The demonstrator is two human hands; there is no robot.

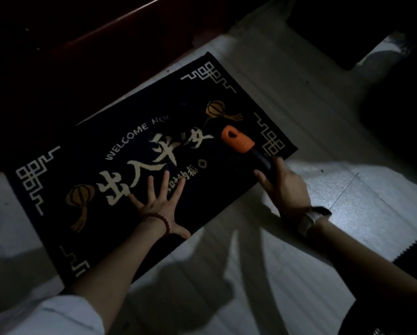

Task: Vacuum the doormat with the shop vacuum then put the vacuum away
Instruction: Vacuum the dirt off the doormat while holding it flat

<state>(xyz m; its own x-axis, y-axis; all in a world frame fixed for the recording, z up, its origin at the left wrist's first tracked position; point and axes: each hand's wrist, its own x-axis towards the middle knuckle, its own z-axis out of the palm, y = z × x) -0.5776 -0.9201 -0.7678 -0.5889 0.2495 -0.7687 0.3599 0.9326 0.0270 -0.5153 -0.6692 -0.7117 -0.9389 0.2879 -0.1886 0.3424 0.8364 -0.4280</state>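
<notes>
Nearest me is my left sleeve (45, 317), pale, at the bottom edge, with the bare forearm running up from it to my left hand (159, 204). That hand lies flat on the mat (120, 151), fingers straight and spread wide, palm down near the mat's near edge; a dark red bead bracelet (158, 220) circles the wrist. The fingertips reach the pale characters woven across the mat's middle, and one orange lantern motif sits just left of the little finger.

My right hand (282, 187) is curled round the black wand (263, 160) of the vacuum, thumb on top, at the mat's right-hand edge. Beyond those fingers the wand ends in an orange nozzle (237, 140), which lies over the mat beside the corner fret pattern; I cannot tell whether it touches the pile. A watch (313, 217) with a pale strap is on that wrist.

The mat is dark with pale corner frets and the words WELCOME HO showing, lying askew on a pale tiled floor (299, 93). Past my fingertips, along the mat's far edge, runs a dark red-brown threshold (130, 37). The light is dim, and the vacuum's body is out of view.
</notes>
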